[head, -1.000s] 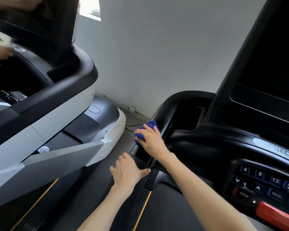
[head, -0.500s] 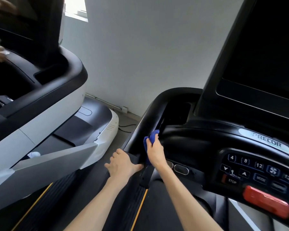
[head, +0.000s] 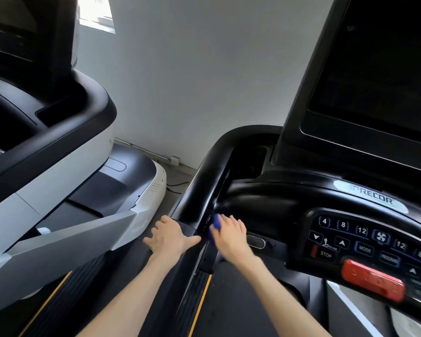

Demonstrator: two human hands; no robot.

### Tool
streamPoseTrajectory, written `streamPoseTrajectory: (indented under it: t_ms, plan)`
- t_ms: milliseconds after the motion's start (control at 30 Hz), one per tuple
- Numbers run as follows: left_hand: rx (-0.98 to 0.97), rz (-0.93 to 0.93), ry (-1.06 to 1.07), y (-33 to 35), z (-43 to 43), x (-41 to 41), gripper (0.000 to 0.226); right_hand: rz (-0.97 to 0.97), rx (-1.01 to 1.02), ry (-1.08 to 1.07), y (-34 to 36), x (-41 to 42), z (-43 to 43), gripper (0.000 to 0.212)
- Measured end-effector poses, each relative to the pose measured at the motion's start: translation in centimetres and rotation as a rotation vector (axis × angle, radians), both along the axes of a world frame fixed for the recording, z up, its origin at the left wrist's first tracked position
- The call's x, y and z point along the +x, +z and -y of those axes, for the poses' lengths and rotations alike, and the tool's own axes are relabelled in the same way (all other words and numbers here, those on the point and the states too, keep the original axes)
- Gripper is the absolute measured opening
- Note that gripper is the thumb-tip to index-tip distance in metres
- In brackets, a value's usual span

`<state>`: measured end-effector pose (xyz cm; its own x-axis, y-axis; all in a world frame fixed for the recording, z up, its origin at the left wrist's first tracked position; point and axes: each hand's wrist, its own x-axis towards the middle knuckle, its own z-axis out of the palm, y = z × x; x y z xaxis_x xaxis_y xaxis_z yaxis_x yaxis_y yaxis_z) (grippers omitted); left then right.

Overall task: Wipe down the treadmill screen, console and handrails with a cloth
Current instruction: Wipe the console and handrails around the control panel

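Nearest me, my left hand point(head: 168, 235) lies flat on the near end of the left handrail point(head: 204, 176), fingers spread and thumb stuck out toward three o'clock. It has not shifted over the last second, so I judge it is only bracing.

Just beside it, at its three o'clock, my right hand point(head: 230, 235) has the blue cloth point(head: 215, 223) bunched under curled fingers. Only a corner of the cloth shows, at the hand's eleven o'clock. The hand is blurred, so I cannot tell exactly how the fingers close on it.

This is where the change is. A second ago the cloth was on the rail's outer top, farther toward twelve o'clock. It has since crossed to the inner face and slid back toward me, and is now pressed into the seam where the rail meets the console point(head: 265, 203).

I judge this stretch of rail is nearly finished.

Farther out toward three o'clock, the keypad point(head: 362, 239) appears not yet wiped. The same goes for the dark screen point(head: 379, 69) at one o'clock.
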<state>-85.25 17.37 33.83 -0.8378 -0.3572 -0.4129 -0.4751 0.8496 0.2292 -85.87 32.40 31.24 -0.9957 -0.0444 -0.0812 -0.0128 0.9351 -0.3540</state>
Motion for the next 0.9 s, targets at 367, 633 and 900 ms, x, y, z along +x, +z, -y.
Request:
streamPoseTrajectory:
  t_ms: [367, 633, 900]
  plan:
    - [0.004, -0.124, -0.087, 0.0, 0.0, 0.5, 0.117, -0.376, 0.346, -0.055, -2.1, 3.6, -7.5, 0.031]
    - [-0.016, -0.176, -0.124, 0.0, -0.2, 1.0, 0.116, -0.273, 0.306, -0.104, -2.8, 1.0, -0.4, 0.021]
    - [-0.042, -0.398, -0.274, -0.2, -0.9, 1.0, 0.096, -0.342, 0.168, 0.032, -3.2, 2.8, -4.3, 0.032]
